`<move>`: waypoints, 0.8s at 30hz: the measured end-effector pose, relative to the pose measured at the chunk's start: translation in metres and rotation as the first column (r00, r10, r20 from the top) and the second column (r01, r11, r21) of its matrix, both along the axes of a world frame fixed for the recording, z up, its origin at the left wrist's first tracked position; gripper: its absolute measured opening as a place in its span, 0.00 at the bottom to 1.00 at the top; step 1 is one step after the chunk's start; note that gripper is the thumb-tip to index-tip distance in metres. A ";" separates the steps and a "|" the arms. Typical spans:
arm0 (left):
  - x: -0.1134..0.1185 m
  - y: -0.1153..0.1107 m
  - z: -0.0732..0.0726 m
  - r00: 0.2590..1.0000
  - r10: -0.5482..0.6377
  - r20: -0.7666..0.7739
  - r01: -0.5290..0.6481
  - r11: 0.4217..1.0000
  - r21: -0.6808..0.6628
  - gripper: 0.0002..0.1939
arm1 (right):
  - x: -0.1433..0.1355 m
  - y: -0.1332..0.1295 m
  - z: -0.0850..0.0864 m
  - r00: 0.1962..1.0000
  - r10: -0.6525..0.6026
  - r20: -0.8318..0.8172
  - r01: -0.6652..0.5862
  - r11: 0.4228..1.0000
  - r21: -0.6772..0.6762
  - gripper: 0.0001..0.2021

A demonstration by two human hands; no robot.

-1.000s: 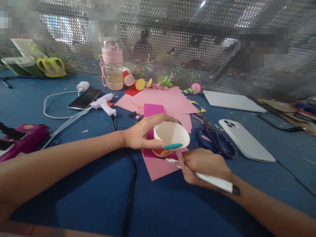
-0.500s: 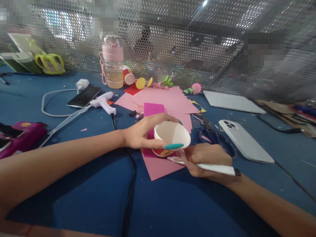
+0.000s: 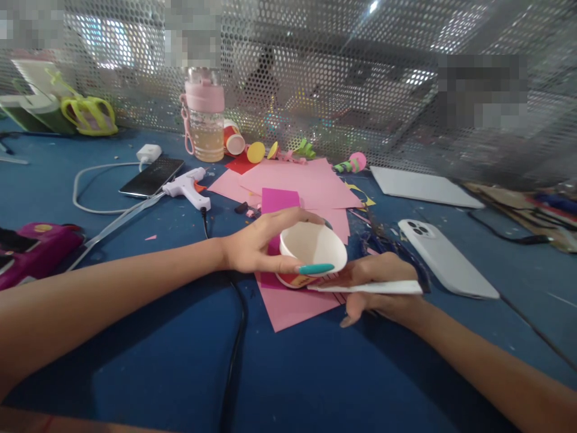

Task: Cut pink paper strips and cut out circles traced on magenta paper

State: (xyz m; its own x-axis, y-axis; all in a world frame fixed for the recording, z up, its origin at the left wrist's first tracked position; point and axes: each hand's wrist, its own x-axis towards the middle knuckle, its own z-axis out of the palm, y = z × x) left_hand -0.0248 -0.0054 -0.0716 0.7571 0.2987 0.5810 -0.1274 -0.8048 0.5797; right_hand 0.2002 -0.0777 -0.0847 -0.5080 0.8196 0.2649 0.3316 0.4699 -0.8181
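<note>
My left hand (image 3: 264, 243) is closed round the rim of a paper cup (image 3: 313, 243), white inside and red outside. The cup stands on a magenta paper sheet (image 3: 280, 198), which lies over pink paper (image 3: 288, 310). Between the fingers of my right hand (image 3: 383, 279) is a white marker pen (image 3: 383, 287) with a dark end. Its tip points left, close to the foot of the cup. Whether the tip touches the cup or the paper I cannot tell. My right thumb hangs apart below the pen.
Beyond the cup lie pink sheets (image 3: 306, 180) and paper scraps. A glue gun (image 3: 189, 187), a black phone (image 3: 152, 177) and a bottle (image 3: 204, 120) are at left. A white phone (image 3: 444, 258) lies right, near dark blue scissors (image 3: 417, 264). A black cable (image 3: 237, 337) runs down the front.
My right hand has turned on the pen, whose rear end has risen so that it lies nearly level. The thumb has moved off it. My left hand and the cup have hardly moved.
</note>
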 end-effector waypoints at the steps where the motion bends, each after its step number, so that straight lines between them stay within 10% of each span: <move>1: 0.000 0.000 0.000 1.000 0.002 0.000 -0.002 1.000 -0.001 0.27 | 0.000 0.000 0.001 0.999 -0.013 -0.042 0.011 0.999 -0.050 0.12; 24: 0.000 0.004 0.001 0.997 0.082 0.015 -0.083 0.987 0.136 0.30 | -0.017 0.024 0.002 0.941 -0.236 -0.242 0.126 0.910 -0.395 0.24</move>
State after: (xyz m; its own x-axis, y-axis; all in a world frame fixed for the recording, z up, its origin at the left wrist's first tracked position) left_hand -0.0245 -0.0012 -0.0704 0.7272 0.2770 0.6280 -0.0624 -0.8845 0.4624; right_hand 0.1828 -0.0538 -0.0825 -0.2918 0.9559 0.0333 0.1153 0.0698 -0.9909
